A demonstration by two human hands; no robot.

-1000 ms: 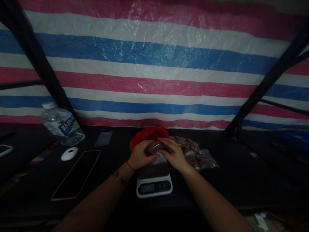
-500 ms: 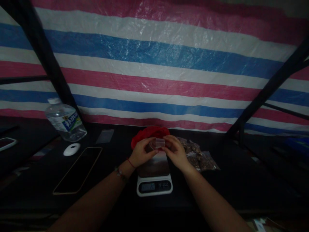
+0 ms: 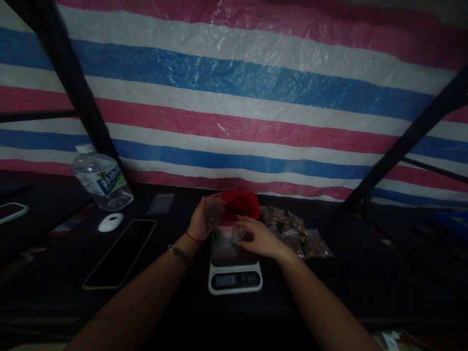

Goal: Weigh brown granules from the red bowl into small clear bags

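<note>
A white digital kitchen scale (image 3: 234, 281) with a dark platform stands at the middle of the dark table. My left hand (image 3: 200, 223) is raised beside the scale's far left corner and holds a small clear bag (image 3: 212, 213) with brownish contents. My right hand (image 3: 258, 240) rests over the far edge of the platform, its fingers closed on a small clear container (image 3: 237, 233); the dim light hides what kind it is. A red bag (image 3: 241, 201) lies just behind both hands.
Several filled clear bags (image 3: 298, 237) are piled to the right of the scale. On the left are a water bottle (image 3: 103, 182), a white round object (image 3: 110, 222), a phone (image 3: 120, 253) lying flat and an empty clear bag (image 3: 161, 204). Dark frame bars (image 3: 402, 146) and a striped tarp stand behind.
The two hands, joined over the scale around one clear item, have parted. The left has lifted up and left with the bag; the right has lowered onto the platform.
</note>
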